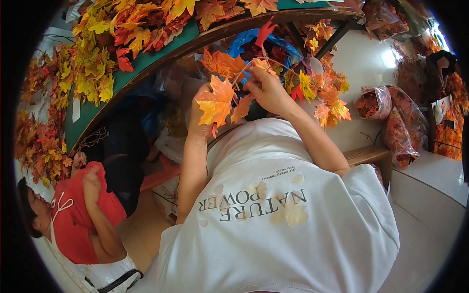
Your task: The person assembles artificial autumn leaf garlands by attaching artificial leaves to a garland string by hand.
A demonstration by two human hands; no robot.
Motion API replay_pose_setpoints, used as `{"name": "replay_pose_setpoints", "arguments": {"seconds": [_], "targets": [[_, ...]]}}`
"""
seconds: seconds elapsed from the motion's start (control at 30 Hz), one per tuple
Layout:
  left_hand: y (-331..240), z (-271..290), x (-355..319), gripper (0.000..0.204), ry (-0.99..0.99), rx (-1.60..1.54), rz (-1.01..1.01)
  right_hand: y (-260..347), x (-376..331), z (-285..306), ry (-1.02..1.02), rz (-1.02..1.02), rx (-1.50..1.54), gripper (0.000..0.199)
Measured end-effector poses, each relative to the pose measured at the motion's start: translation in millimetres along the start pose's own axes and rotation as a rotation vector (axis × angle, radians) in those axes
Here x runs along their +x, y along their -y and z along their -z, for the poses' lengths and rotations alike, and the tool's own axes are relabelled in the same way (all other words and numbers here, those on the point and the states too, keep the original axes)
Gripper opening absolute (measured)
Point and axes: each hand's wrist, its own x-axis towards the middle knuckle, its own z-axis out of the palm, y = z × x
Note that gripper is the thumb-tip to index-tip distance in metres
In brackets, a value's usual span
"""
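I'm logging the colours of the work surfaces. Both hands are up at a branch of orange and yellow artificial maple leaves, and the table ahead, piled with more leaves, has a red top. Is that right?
Not quite. The head view shows the table with a green top, not red. The rest holds: the left hand and right hand are both up at the branch of orange and yellow artificial maple leaves, and more leaves are piled on the table.

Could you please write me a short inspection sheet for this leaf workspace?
Surface: green-topped table heaped with artificial autumn leaves.
Job's things: leaf branch held up in front of the chest.
Clutter: clear bags of leaves by the wall.
Grips: left hand on an orange leaf; right hand pinching the stem.
Cables: nothing seen.
Surroundings: a second person in red sits at left.
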Motion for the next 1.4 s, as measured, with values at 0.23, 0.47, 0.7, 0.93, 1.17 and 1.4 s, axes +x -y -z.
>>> {"name": "replay_pose_setpoints", "arguments": {"seconds": [0.23, 0.47, 0.7, 0.93, 1.17, 1.4], "targets": [[18.4, 24.3, -5.9, 0.037, -0.035, 0.13, 0.13, -10.6, 4.3, -4.3, -0.181, 0.174, 0.002, 0.034], [10.6, 1.9, -7.2, 0.036, -0.042, 0.062, 0.051, -3.0, -0.6, -5.7, -0.291, 0.177, 0.056, 0.026], [13.2, 0.0, -10.4, 0.033, 0.128, 0.037, 0.052, -7.1, 0.2, -9.6, -0.473, 0.424, 0.109, 0.017], [0.9, -20.9, -15.1, 0.024, 0.127, -0.05, 0.164, -25.8, 4.0, -13.6, -0.569, 0.394, 0.124, 0.01], [1.0, -18.9, -15.3, 0.036, 0.129, -0.072, 0.133, -3.8, 6.4, 12.5, -0.677, 0.697, -0.413, 0.014], [-1.0, -15.1, -11.2, 0.042, 0.036, -0.218, 0.056, -15.9, 0.0, 3.0, -0.342, 0.457, -0.345, 0.015]]}}
